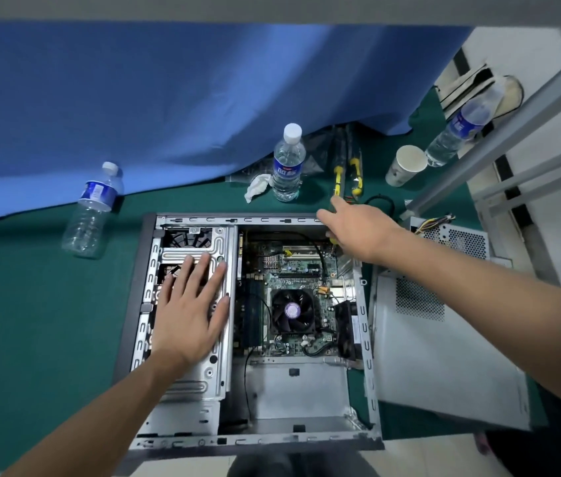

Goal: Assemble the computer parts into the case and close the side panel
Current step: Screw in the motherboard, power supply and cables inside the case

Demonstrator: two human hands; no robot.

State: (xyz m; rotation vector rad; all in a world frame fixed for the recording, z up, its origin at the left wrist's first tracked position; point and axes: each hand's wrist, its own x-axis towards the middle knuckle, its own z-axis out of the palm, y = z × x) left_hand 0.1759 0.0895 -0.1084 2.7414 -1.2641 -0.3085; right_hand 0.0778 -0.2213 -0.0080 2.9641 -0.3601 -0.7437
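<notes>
- The fingers (pixel 203 270) of the left hand (pixel 187 315) lie straight and spread, flat on the metal drive cage (pixel 218 242), most likely to hold the case (pixel 363 325) steady.
- The fingers (pixel 323 215) of the right hand (pixel 358 232) curl round a yellow-handled screwdriver (pixel 333 239) at the case's far right corner; its shaft points down into the case, so a screw there is probably being worked, though the tip is hidden.
- Inside the open case, lying on its side on the green tabletop (pixel 31 304), the motherboard (pixel 301 270) sits with its cooler fan (pixel 292 310) in the middle.
- The side panel (pixel 444 366) lies just right of the case, off and waiting; the power supply (pixel 458 239) sits beyond it, outside the case with its wires loose, so I judge it is not yet fitted.
- More screwdrivers (pixel 354 173) lie near the far edge, in reach, beside a water bottle (pixel 287 163) and a paper cup (pixel 406 165).
</notes>
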